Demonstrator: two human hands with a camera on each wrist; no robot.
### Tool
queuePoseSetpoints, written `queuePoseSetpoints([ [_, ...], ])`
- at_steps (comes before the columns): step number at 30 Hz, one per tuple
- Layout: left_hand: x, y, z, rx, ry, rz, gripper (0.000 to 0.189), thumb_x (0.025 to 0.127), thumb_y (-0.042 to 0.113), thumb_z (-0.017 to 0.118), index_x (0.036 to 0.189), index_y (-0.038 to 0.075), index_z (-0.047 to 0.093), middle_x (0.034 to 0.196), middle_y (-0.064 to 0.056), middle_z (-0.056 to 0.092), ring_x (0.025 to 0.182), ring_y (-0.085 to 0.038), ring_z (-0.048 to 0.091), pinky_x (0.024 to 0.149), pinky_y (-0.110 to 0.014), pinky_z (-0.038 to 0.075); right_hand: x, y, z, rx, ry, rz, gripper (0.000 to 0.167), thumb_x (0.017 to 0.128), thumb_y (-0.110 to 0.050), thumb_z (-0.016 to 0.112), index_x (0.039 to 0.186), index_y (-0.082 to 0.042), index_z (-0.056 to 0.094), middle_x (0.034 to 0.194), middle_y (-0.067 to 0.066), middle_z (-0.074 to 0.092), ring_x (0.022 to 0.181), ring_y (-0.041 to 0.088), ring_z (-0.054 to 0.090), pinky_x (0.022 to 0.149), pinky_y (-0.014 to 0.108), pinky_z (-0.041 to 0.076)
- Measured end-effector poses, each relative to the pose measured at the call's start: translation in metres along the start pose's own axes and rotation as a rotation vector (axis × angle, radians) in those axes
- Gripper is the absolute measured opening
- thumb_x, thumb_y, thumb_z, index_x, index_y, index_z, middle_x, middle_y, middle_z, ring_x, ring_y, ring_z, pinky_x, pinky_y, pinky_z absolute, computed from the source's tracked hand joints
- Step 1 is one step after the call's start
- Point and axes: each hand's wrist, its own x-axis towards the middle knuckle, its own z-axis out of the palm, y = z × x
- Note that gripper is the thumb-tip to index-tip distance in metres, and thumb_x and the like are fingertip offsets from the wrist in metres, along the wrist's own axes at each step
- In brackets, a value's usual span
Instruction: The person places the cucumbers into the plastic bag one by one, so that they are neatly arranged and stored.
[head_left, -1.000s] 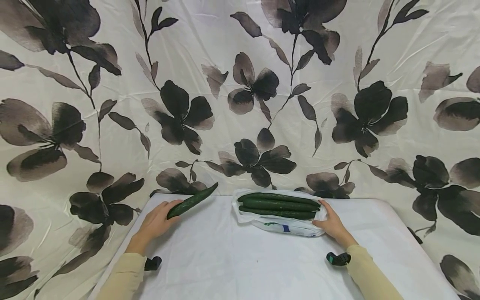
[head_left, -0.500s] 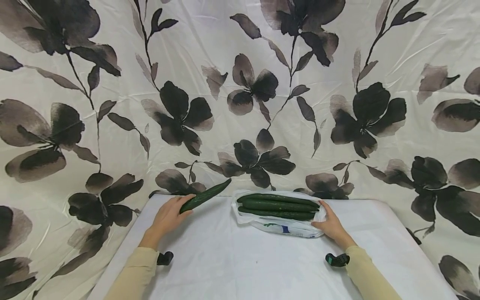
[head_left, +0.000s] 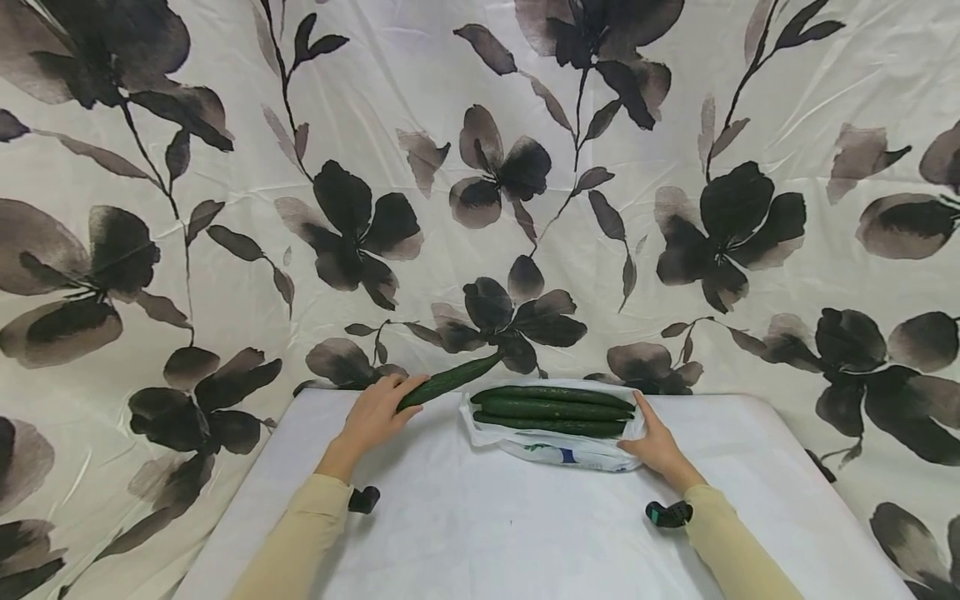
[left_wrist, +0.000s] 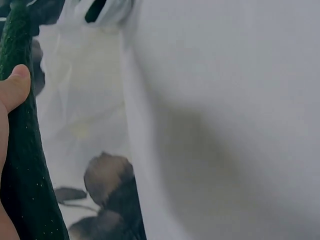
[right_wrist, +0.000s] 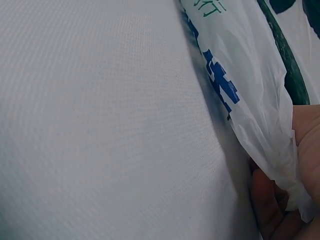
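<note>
My left hand (head_left: 373, 415) grips a long dark green cucumber (head_left: 453, 378) near one end. That cucumber is held up and tilted, its far tip over the back edge of the table, left of the bag. In the left wrist view the thumb (left_wrist: 19, 82) presses along its bumpy skin. Several cucumbers (head_left: 553, 409) lie side by side in a white plastic bag (head_left: 600, 460) with its mouth spread. My right hand (head_left: 660, 443) holds the bag's right end; the right wrist view shows fingers (right_wrist: 267, 200) curled about the bunched plastic.
A white cloth covers the table (head_left: 465, 533), whose back edge runs just behind the bag. Behind it hangs a pale curtain (head_left: 420, 275) with dark flower prints. A black device is worn at each wrist.
My left hand has moved right with the cucumber, bringing its tip close to the bag. The right hand and the bag stay nearly where they were.
</note>
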Motion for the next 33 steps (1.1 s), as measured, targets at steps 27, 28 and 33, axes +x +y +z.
queuePoseSetpoints([
  [27, 0.069, 0.062, 0.031, -0.053, 0.008, 0.180, 0.057, 0.086, 0.023, 0.076, 0.139, 0.026, 0.053, 0.106, -0.003, 0.060, 0.093, -0.023, 0.057, 0.077, -0.042, 0.048, 0.000, 0.002, -0.002, 0.033, -0.005, 0.003, 0.108, 0.077, -0.010, 0.079, 0.157, -0.014, 0.008, 0.155, 0.029, 0.014, 0.139, 0.051, 0.016, 0.109, 0.063, 0.018],
  [28, 0.072, 0.065, 0.032, -0.052, 0.002, 0.182, 0.057, 0.087, 0.024, 0.076, 0.139, 0.026, 0.053, 0.107, -0.003, 0.060, 0.095, -0.023, 0.057, 0.078, -0.043, 0.048, 0.000, 0.002, -0.002, 0.030, -0.004, -0.003, 0.108, 0.077, -0.010, 0.080, 0.157, -0.014, 0.008, 0.155, 0.029, 0.014, 0.138, 0.051, 0.016, 0.109, 0.063, 0.018],
  [33, 0.087, 0.080, 0.037, -0.061, -0.024, 0.182, 0.055, 0.088, 0.026, 0.074, 0.140, 0.026, 0.053, 0.110, -0.005, 0.059, 0.098, -0.023, 0.056, 0.081, -0.043, 0.047, 0.001, 0.002, 0.000, 0.030, -0.003, -0.010, 0.108, 0.077, -0.010, 0.079, 0.157, -0.015, 0.007, 0.156, 0.028, 0.014, 0.139, 0.050, 0.016, 0.110, 0.062, 0.017],
])
